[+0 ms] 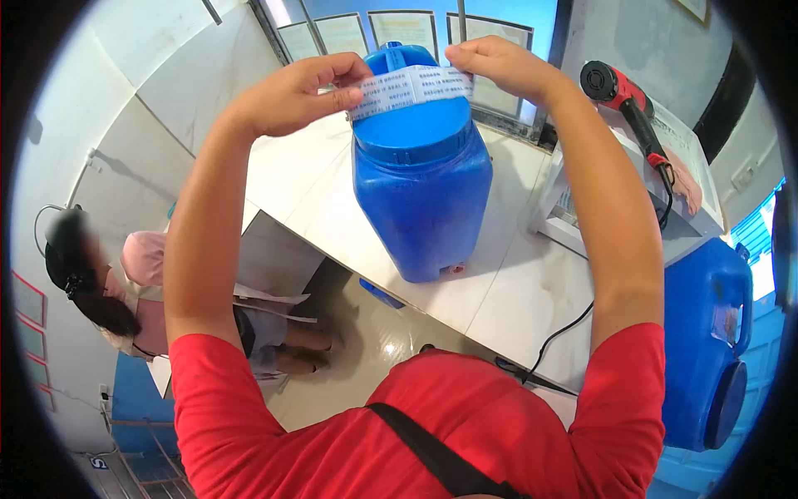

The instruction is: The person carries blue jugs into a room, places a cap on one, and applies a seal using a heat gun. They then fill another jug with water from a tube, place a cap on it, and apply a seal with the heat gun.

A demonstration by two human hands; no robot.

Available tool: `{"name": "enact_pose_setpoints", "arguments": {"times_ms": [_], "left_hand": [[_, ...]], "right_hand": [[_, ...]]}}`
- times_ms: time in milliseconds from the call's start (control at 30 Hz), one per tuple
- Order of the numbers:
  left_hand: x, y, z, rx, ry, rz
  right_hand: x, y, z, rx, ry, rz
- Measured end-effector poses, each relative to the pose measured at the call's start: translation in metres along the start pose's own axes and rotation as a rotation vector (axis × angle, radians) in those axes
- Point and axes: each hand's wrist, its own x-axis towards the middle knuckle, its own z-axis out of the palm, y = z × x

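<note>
A blue plastic water jug stands upright on the white tiled counter, its wide round cap facing me. Across the top of that cap stretches a white printed plastic seal band, with "refuse if seal is broken" repeated on it. My left hand pinches the band's left end between thumb and fingers. At the opposite end, my right hand grips the band with its thumb on the near side. The band lies flattened over the cap's far part, in front of the jug's handle.
A red and black heat gun rests on a white shelf unit at right, its cord trailing across the counter. Another blue jug is at far right. A seated person is at left. Framed papers stand behind the counter.
</note>
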Motion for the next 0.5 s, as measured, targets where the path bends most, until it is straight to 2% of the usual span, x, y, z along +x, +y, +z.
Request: {"name": "enact_pose_setpoints", "arguments": {"times_ms": [133,200,233,300,333,367,433,500], "left_hand": [[-0.012,0.018,-0.004,-0.016,-0.038,0.071],[-0.018,0.025,-0.007,0.018,-0.06,0.13],[-0.019,0.029,-0.008,0.057,-0.08,0.191],[-0.021,0.039,-0.007,0.017,-0.113,0.186],[-0.023,0.042,-0.006,0.162,-0.119,0.26],[-0.025,0.044,-0.006,0.308,-0.123,0.333],[-0.026,0.048,-0.004,0.342,-0.122,0.335],[-0.029,0.05,-0.002,0.287,-0.162,0.299]], "right_hand": [[-0.023,-0.038,-0.018,-0.006,-0.145,-0.094],[-0.031,-0.059,-0.018,-0.155,-0.266,-0.148],[-0.034,-0.068,-0.019,-0.151,-0.263,-0.141],[-0.04,-0.082,-0.017,-0.196,-0.3,-0.23],[-0.042,-0.084,-0.013,-0.175,-0.264,-0.346],[-0.044,-0.085,-0.01,-0.174,-0.262,-0.344],[-0.048,-0.088,-0.004,-0.319,-0.173,-0.463],[-0.049,-0.093,0.001,-0.346,-0.154,-0.437]]}}
